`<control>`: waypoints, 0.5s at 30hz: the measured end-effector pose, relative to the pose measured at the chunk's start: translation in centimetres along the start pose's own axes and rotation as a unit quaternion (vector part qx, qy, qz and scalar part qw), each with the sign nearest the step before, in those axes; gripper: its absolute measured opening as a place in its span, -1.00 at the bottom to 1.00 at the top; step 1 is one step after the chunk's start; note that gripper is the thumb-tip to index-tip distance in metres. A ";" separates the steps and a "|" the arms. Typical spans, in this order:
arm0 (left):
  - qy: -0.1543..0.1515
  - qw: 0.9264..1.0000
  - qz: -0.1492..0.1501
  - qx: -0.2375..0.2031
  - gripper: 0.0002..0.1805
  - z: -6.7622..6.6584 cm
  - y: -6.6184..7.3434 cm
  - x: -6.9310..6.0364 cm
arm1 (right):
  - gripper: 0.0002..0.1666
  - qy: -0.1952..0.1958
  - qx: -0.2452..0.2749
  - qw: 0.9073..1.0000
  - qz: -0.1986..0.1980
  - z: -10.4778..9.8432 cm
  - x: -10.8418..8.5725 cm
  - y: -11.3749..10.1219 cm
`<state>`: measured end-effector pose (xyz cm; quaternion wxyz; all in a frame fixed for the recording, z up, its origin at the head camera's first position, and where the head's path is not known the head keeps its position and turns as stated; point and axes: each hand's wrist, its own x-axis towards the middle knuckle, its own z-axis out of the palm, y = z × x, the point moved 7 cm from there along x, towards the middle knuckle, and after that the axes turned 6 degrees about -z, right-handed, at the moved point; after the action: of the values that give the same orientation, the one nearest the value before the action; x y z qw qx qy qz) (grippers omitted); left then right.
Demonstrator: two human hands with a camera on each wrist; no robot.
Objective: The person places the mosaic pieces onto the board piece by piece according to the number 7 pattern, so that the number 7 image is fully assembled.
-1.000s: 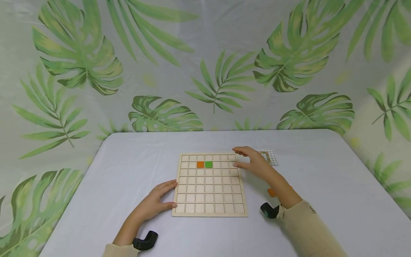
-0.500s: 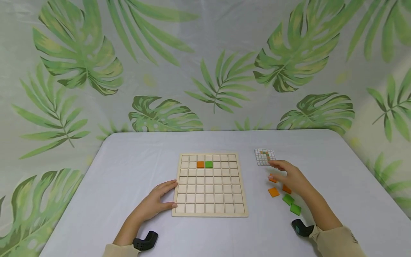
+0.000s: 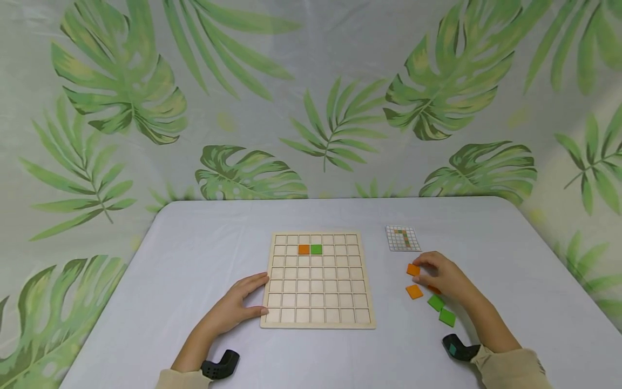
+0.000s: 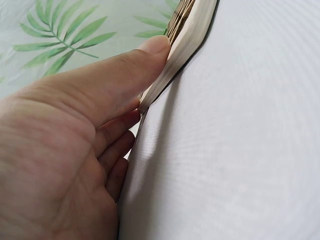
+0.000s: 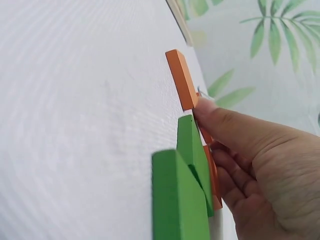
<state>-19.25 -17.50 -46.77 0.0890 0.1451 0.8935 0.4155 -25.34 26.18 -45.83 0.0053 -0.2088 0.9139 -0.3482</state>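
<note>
Reaching among loose square tiles, a person's right hand (image 3: 443, 276) bends its thumb and index finger around an orange tile (image 3: 413, 269), which lies at the fingertips; whether they pinch it firmly I cannot tell. The left hand (image 3: 239, 303) is spread, thumb and fingers apart, touching the near-side edge of a square wooden grid board (image 3: 318, 326) that lies flat between the two hands. Ahead of the left hand and to its right, two tiles sit side by side in the board's second row from the far edge: an orange square (image 3: 303, 249) and, just right of it, a green square (image 3: 316, 249).

Nearer the person than the right fingertips lies a second orange tile (image 3: 414, 292), with another orange piece (image 3: 434, 289) partly hidden under that hand. Below its palm are an upper green tile (image 3: 435, 302) and a lower green tile (image 3: 447, 317), close together. Beyond the right fingertips rests a gridded pattern card (image 3: 403, 238) (its printed figure is orange and green). White cloth (image 3: 204, 248) lies beneath both hands; a leaf-print backdrop (image 3: 243, 119) hangs beyond them.
</note>
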 end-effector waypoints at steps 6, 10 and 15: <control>0.001 1.000 0.002 0.001 -0.21 0.0 0.0 0.0 | -0.64 0.003 -0.001 1.000 0.016 0.0 0.1 0.0; 0.001 1.000 0.002 -0.001 -0.21 0.0 0.0 0.0 | -0.58 0.003 0.010 0.999 0.033 -0.1 0.3 -0.2; 0.000 1.000 0.000 0.001 -0.21 0.0 -0.1 0.0 | -0.57 0.016 0.008 1.000 0.012 -0.4 1.2 -1.5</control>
<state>-19.26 -17.50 -46.85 0.0890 0.1449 0.8939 0.4148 -25.90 25.00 -44.37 -0.0036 -0.1922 0.9133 -0.3592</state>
